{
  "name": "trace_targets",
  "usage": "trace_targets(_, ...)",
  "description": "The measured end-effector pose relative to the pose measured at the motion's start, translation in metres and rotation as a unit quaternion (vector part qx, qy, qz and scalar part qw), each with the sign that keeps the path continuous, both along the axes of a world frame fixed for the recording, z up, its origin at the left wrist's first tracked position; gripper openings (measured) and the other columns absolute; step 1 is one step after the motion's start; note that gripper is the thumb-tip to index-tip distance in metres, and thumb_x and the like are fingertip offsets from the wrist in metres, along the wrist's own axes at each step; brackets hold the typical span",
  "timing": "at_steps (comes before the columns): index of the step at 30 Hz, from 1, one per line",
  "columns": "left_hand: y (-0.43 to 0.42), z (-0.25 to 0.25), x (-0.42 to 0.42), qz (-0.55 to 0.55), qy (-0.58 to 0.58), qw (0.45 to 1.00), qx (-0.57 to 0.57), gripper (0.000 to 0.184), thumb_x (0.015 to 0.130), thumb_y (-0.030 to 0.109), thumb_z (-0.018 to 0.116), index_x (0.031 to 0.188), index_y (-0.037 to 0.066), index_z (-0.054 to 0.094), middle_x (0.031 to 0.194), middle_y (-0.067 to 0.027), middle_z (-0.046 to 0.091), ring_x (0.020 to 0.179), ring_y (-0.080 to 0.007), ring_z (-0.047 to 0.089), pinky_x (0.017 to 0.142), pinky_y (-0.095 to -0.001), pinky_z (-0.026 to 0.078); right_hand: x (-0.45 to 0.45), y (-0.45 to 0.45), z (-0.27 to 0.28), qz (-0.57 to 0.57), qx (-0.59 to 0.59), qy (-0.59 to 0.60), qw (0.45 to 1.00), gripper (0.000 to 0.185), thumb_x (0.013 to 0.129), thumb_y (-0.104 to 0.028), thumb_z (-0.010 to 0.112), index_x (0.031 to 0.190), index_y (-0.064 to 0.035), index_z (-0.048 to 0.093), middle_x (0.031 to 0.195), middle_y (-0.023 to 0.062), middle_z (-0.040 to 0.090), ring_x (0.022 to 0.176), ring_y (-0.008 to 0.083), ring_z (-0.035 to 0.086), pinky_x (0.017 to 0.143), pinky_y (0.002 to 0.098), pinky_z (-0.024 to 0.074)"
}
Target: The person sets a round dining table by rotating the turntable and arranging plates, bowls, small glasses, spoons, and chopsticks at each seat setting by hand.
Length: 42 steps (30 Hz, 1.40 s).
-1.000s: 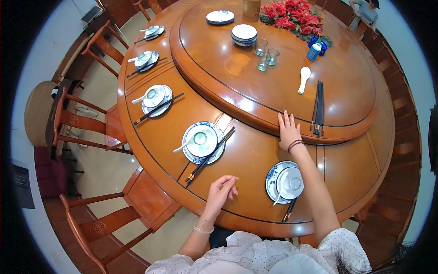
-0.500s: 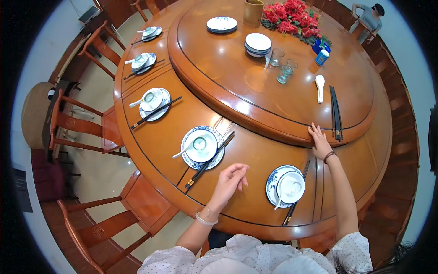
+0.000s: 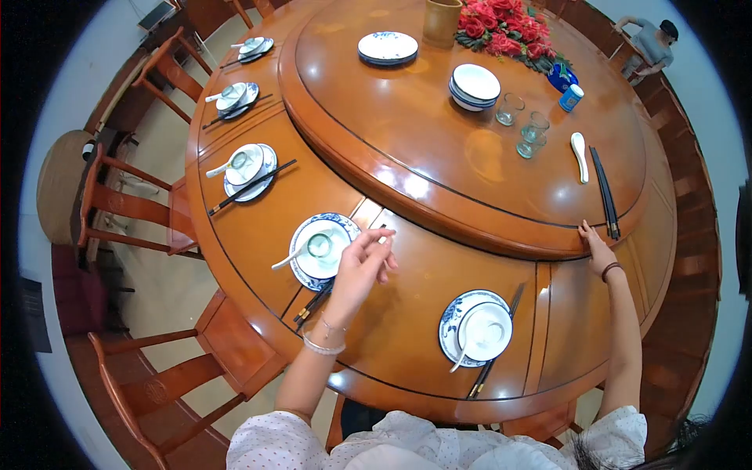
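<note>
My right hand (image 3: 599,252) rests with its fingers stretched on the edge of the brown wooden turntable (image 3: 439,215), just below a bundle of black chopsticks (image 3: 603,192). A white spoon (image 3: 580,158) lies beside them. My left hand (image 3: 366,262) hovers with loosely curled fingers and nothing visible in it. It partly covers a nearby pair of chopsticks (image 3: 310,305) and sits right of a bowl (image 3: 323,254) holding a small glass and a spoon, on a blue-patterned plate. Between my arms, another bowl (image 3: 486,332) stands on a plate (image 3: 452,321), with chopsticks (image 3: 492,360) alongside.
On the turntable stand stacked plates (image 3: 388,47), stacked bowls (image 3: 475,84), several glasses (image 3: 531,135), a blue container (image 3: 572,97) and red flowers (image 3: 509,27). More settings line the table's left side, with chairs (image 3: 168,388) around. A person (image 3: 652,48) is at the far right.
The turntable has turned, carrying its dishes, spoon and chopsticks to the right. My right hand has moved right with the rim. My left hand has risen and shifted left, over the chopsticks.
</note>
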<state>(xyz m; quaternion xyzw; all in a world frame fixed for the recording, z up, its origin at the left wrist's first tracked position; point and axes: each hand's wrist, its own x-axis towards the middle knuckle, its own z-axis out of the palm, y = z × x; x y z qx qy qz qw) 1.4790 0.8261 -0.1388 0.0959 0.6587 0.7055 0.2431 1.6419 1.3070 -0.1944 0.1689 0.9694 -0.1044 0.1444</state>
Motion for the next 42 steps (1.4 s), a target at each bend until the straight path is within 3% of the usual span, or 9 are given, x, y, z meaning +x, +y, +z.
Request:
trace_targets(2,0.009,0.0,-0.012,0.007,0.01,1.0,-0.005,0.022,0.088,0.016,0.05,0.105,0.002,0.053,0.067,-0.0028,0.056,0.047,-0.0046,0.047,0.041,-0.0153,0.036,0.001,0.034,0.003,-0.041,0.053,-0.095,0.993,0.074,0.069,0.015,0.04,0.135,-0.0178,0.027,0.146,-0.0014,0.011,0.134,0.0215,0.013,0.105,0.0461,0.0232)
trace_targets(6,0.038,0.001,-0.044,0.03,0.039,0.998,-0.027,0.029,0.088,0.019,0.051,0.109,0.0,0.048,0.071,-0.0053,0.057,0.05,-0.0064,0.05,0.041,-0.0158,0.038,-0.042,0.029,0.028,-0.027,0.22,-0.174,0.96,0.024,0.08,-0.01,0.047,0.1,-0.0098,0.059,0.108,0.0141,0.058,0.1,0.0291,0.056,0.082,0.0397,0.046)
trace_targets(7,0.047,0.0,-0.055,0.034,0.054,0.997,-0.032,0.031,0.088,0.02,0.051,0.11,0.0,0.047,0.073,-0.006,0.058,0.051,-0.0071,0.052,0.041,-0.0158,0.038,-0.047,0.029,0.022,0.072,0.23,0.023,0.97,0.019,0.081,-0.023,0.049,0.083,-0.0086,0.061,0.079,0.0153,0.063,0.076,0.0326,0.06,0.067,0.0428,0.0482)
trace_targets(9,0.067,-0.001,-0.078,0.045,0.069,0.995,-0.053,0.036,0.088,0.023,0.051,0.114,0.0,0.044,0.08,-0.0081,0.06,0.054,-0.009,0.055,0.042,-0.0168,0.04,-0.073,0.0,0.03,0.083,0.12,0.177,0.973,0.014,0.079,-0.022,0.055,0.086,-0.0113,0.06,0.079,0.0122,0.063,0.072,0.0303,0.06,0.062,0.0416,0.048)
trace_targets(17,0.188,-0.023,-0.133,0.104,0.057,0.989,-0.087,0.05,0.088,0.028,0.048,0.126,0.0,0.031,0.095,-0.0113,0.062,0.067,-0.0131,0.06,0.049,-0.0215,0.047,-0.164,-0.091,-0.014,0.166,-0.079,0.366,0.912,0.03,0.076,-0.033,0.062,0.066,-0.0064,0.053,0.065,0.0101,0.056,0.068,0.0272,0.057,0.055,0.038,0.0454)
trace_targets(22,0.242,-0.054,-0.121,0.113,-0.025,0.993,-0.007,0.06,0.087,0.026,0.05,0.13,-0.002,0.018,0.092,-0.0155,0.059,0.066,-0.0174,0.06,0.046,-0.0258,0.048,-0.156,-0.112,-0.045,0.227,-0.067,0.331,0.913,0.056,0.083,-0.041,0.051,0.124,-0.0032,0.043,0.133,0.0198,0.035,0.123,0.0338,0.032,0.1,0.0485,0.0259)
trace_targets(25,0.259,-0.06,-0.107,0.117,-0.025,0.992,-0.042,0.061,0.088,0.027,0.048,0.131,-0.003,0.017,0.094,-0.0152,0.06,0.069,-0.0173,0.061,0.051,-0.0263,0.049,-0.139,-0.09,-0.055,0.258,-0.042,0.277,0.925,0.063,0.085,-0.045,0.045,0.132,-0.0064,0.032,0.139,0.0176,0.025,0.129,0.034,0.022,0.103,0.053,0.0158)
trace_targets(36,0.283,-0.048,-0.13,0.195,0.035,0.974,-0.111,0.059,0.09,0.026,0.044,0.131,-0.004,0.014,0.094,-0.013,0.062,0.066,-0.0168,0.062,0.053,-0.0254,0.049,-0.09,0.009,-0.054,0.315,-0.083,0.263,0.908,0.057,0.084,-0.044,0.049,0.126,-0.0065,0.041,0.137,0.0143,0.031,0.127,0.0325,0.026,0.104,0.0501,0.0184)
trace_targets(42,0.31,-0.059,-0.17,0.252,-0.026,0.962,-0.1,0.045,0.089,0.031,0.043,0.114,-0.004,0.031,0.089,-0.0127,0.063,0.065,-0.0193,0.062,0.049,-0.0271,0.049,-0.091,0.037,-0.033,0.23,-0.147,0.384,0.882,0.022,0.08,-0.027,0.058,0.076,-0.0051,0.062,0.093,0.0121,0.063,0.094,0.0295,0.058,0.081,0.0393,0.0443)
